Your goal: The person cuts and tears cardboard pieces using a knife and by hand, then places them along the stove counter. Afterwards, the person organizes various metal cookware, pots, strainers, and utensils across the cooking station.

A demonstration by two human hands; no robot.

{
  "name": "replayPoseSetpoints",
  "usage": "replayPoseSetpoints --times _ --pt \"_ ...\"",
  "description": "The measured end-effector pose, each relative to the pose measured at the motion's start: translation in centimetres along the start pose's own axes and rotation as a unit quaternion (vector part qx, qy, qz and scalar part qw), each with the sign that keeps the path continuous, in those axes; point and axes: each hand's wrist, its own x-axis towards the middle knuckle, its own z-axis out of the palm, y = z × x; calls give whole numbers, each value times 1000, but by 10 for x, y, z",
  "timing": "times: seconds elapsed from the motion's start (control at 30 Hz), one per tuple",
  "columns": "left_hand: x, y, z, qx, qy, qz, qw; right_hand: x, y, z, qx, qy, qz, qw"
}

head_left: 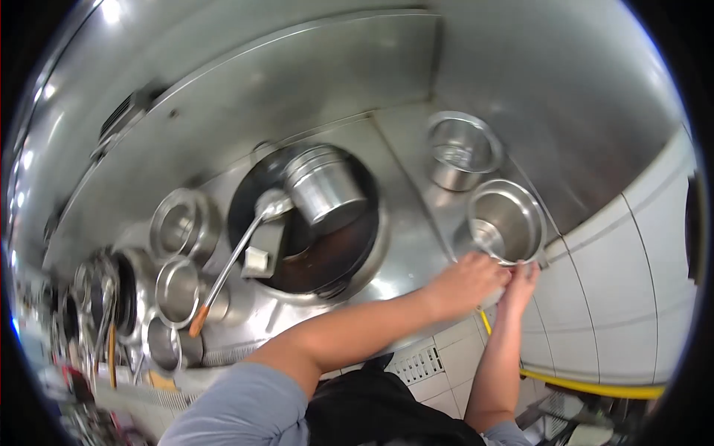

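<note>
A deep stainless steel pot stands on the steel counter at the right, its open mouth facing me. My right hand has its fingertips over the pot's near rim. Close against it, my left hand is closed in front of the same rim. Whatever lies between the left fingers is hidden. Just behind stands a second steel pot with a wide rim, which neither hand touches.
Left of centre, a large dark wok holds a tilted steel pot and a ladle with a wooden handle. Several steel pots crowd the left side. A tiled wall and yellow hose border the right.
</note>
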Motion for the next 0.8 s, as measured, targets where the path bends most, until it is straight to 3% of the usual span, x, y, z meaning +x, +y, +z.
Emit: replayPoseSetpoints --times 0.07,0.13,0.23,0.33,0.4,0.47,0.53,0.57,0.6,0.63,0.67,0.73,0.8 --pt "-52 24 -23 -33 -21 7 999 31 -3 6 -37 8 -20 999" --pt "-116 40 -50 -128 -186 -79 971 54 -4 7 -25 -25 -12 999" --pt "-241 53 -86 -167 -240 -239 926 29 -13 18 -65 -12 -26 997" --pt "-352 86 -147 -148 -166 -448 866 -55 -11 52 -129 -11 -107 986" --pt "-421 113 -191 -82 -97 -561 818 -108 7 68 -239 -176 -175 939" --pt "-483 140 -236 39 -5 -658 752 -207 26 116 -167 -346 -177 906" --pt "-549 159 -271 165 86 -713 676 -307 39 154 -217 -558 -108 793" --pt "-584 165 -284 218 121 -727 640 -357 50 170 -265 -629 -299 667" --pt "-609 171 -294 230 138 -732 626 -413 39 190 -291 -731 -281 550" --pt "-634 176 -304 241 156 -736 613 -472 33 205 -304 -790 -174 503" --pt "-656 179 -311 274 143 -761 571 -510 57 219 -326 -804 -305 393" --pt "-698 179 -319 298 140 -783 528 -604 50 253 -344 -797 -350 351" --pt "-732 174 -322 240 157 -803 523 -667 83 289 -370 -743 -371 417"
